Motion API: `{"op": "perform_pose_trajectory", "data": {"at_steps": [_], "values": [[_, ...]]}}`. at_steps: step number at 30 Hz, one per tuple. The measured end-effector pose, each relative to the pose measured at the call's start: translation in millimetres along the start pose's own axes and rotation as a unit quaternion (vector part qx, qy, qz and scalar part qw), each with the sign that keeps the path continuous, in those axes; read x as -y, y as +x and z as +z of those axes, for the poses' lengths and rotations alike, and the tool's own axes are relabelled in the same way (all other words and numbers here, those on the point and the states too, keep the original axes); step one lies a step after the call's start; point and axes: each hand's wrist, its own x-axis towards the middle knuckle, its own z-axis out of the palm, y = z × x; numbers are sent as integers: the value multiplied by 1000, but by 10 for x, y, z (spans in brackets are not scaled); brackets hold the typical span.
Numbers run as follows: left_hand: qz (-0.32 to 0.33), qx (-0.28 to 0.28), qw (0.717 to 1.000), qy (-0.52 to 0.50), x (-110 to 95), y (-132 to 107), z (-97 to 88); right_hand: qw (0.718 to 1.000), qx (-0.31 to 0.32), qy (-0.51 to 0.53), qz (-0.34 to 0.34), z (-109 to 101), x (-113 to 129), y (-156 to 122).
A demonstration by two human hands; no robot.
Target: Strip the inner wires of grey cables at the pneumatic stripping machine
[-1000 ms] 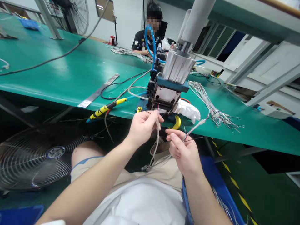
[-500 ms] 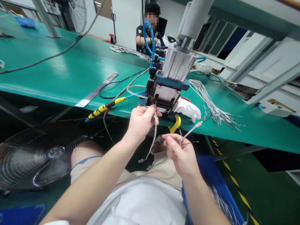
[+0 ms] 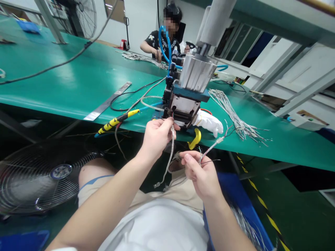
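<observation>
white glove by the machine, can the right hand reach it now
Probably yes: the white glove lies uncovered at the bench edge just beyond the right hand, nothing between, though that hand pinches a cable.

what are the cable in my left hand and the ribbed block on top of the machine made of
Cable: seemingly a clear glossy plastic sheath over silvery braid; it shines and droops limply. Ribbed block: probably bare aluminium, matte silver-grey with sharp machined fins.

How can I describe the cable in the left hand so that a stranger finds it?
On the green bench stands a metal machine with blue hoses. Just before its front, the left hand pinches a grey cable. Unlike the cable pile on the bench, it hangs down.
</observation>
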Motion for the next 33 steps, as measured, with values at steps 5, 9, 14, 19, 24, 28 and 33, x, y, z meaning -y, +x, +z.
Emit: {"op": "perform_pose_trajectory", "data": {"at_steps": [5, 9, 14, 19, 24, 28, 33], "values": [[-3, 3, 1000, 3, 2, 7, -18, 1000, -3, -5, -4, -1, 1, -4], [-2, 4, 1000, -1, 11, 6, -22, 1000, -4, -10, -5, 9, 13, -16], [-4, 2, 1000, 5, 7, -11, -21, 1000, -4, -10, -5, 23, 9, -40], [-1, 4, 1000, 5, -9, -10, -21, 1000, -2, -17, -6, 29, 9, -44], [-6, 9, 1000, 6, -23, -35, -25, 1000, -8, -18, -4, 36, 31, -37], [33, 52, 996, 63, 5, -271, -76, 1000, -17, -4, -11, 46, 71, -31], [109, 150, 970, 159, 130, -719, -226, 999, 3, 21, -33, 88, 153, -77]]}}
